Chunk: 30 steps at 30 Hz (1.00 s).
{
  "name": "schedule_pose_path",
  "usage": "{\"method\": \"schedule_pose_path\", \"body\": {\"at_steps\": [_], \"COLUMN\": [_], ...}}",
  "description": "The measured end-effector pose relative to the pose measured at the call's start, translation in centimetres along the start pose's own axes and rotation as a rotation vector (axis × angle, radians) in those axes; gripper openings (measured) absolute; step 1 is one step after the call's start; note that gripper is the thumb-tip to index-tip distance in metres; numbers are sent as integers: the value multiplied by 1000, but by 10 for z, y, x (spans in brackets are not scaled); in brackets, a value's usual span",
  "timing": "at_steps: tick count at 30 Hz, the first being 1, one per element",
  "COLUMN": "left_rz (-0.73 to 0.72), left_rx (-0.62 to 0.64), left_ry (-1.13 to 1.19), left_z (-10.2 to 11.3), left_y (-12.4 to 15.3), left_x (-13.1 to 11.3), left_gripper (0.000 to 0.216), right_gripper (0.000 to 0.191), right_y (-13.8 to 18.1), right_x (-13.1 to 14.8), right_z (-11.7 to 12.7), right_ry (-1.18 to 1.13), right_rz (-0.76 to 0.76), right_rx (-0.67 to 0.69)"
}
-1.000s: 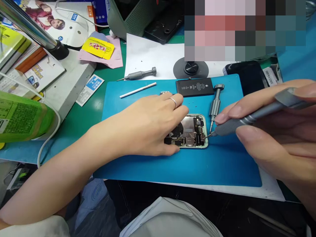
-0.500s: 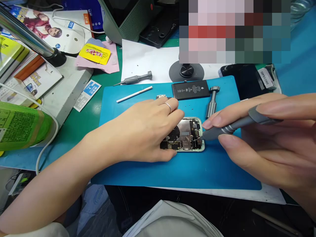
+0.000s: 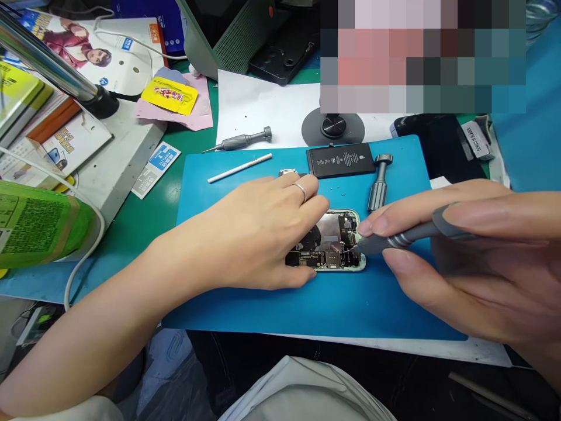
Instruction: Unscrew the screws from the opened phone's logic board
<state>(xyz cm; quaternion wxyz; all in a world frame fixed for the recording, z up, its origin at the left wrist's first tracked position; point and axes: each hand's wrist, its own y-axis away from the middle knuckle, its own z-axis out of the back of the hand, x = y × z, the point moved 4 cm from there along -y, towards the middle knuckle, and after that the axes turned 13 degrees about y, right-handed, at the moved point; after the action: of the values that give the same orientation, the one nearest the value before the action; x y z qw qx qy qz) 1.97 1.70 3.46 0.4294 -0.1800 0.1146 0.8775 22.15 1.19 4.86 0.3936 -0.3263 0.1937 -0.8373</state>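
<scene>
An opened phone (image 3: 333, 261) lies on the blue mat (image 3: 280, 310), its circuit boards exposed and its left part hidden under my left hand (image 3: 274, 231). Thumb and fingers of that hand grip the phone's two long edges. My right hand (image 3: 456, 257) pinches a grey precision screwdriver (image 3: 407, 235), held at a low slant. Its thin tip reaches into the right end of the phone, among the small parts; whether it touches a screw I cannot tell. Behind the phone lies a black phone battery (image 3: 340, 160), and right of it a second grey screwdriver (image 3: 379, 182).
A white stick (image 3: 239, 168) lies at the mat's back left. Beyond it rests another screwdriver (image 3: 243, 140) on white paper (image 3: 263, 96). A round black stand base (image 3: 333, 128) and a dark phone screen (image 3: 433, 143) are behind the mat. Boxes and a green pack (image 3: 44, 225) crowd the left.
The screwdriver in my right hand has tilted lower, and its tip has shifted slightly within the phone's right end. My left hand keeps its hold on the phone.
</scene>
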Motion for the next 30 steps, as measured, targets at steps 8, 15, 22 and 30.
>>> {"method": "schedule_pose_path", "body": {"at_steps": [8, 15, 22, 30], "left_rz": [11, 11, 30, 24], "left_rx": [25, 22, 25, 30], "left_ry": [-10, -19, -13, -9], "left_z": [0, 0, 0, 1], "left_y": [-1, -1, -1, -1], "left_x": [-1, 0, 0, -1], "left_gripper": [44, 43, 42, 41], "right_gripper": [90, 67, 83, 87], "right_y": [-2, 4, -6, -15], "right_x": [2, -4, 4, 10], "right_z": [0, -1, 2, 3], "right_ry": [-54, -4, -48, 5], "right_rz": [62, -2, 45, 89], "right_rx": [-31, 34, -64, -109]}}
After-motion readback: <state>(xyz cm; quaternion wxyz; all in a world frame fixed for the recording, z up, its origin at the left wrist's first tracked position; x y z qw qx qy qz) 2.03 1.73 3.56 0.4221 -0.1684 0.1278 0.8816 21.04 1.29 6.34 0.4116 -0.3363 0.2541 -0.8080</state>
